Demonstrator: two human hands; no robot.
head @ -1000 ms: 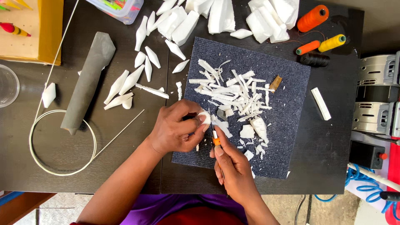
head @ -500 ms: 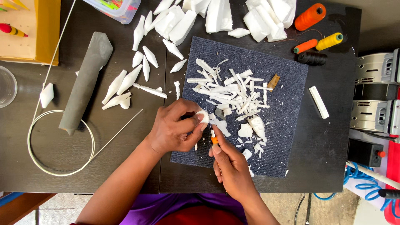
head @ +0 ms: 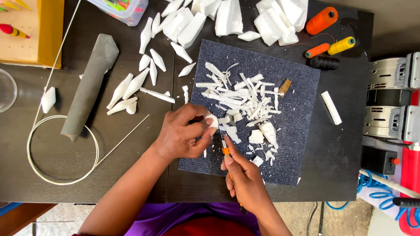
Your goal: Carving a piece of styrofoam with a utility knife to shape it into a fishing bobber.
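Note:
My left hand (head: 183, 136) is closed around a small white foam piece (head: 211, 120) at the near left edge of a dark blue mat (head: 297, 131). My right hand (head: 245, 179) grips an orange-handled craft knife (head: 226, 150) whose blade points up at the foam piece. White foam shavings (head: 245, 98) and small chunks lie scattered over the mat just beyond both hands.
Carved pointed foam shapes (head: 135, 83) lie left of the mat beside a rolled grey sheet (head: 89, 85), a thin rod and a white wire ring (head: 61, 150). Foam blocks (head: 227, 17) sit at the back, thread spools (head: 326, 32) back right, grey and red machines (head: 393, 105) right.
Both hands stay in place at the mat's edge; the knife hand has shifted only slightly against the foam piece.

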